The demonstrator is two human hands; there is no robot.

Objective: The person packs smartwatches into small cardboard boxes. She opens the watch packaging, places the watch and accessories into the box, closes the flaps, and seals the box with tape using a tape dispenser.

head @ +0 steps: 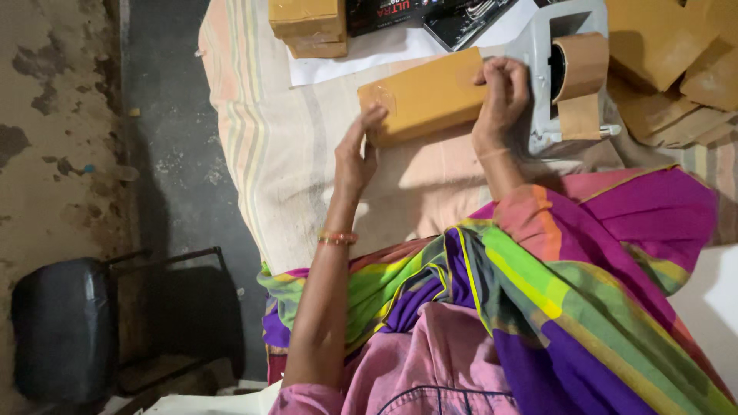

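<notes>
Small packing workshop; tape dispenser (565, 73), stacked brown boxes (676, 61) on cloth-covered table (261, 138); bare concrete floor (54, 115)

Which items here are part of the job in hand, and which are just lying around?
In hand:
- brown wrapped box
- left hand at its end
- right hand on its other end
- tape dispenser beside it

Lying about:
- stacked brown boxes
- flat cardboard pieces
- black chair
</notes>
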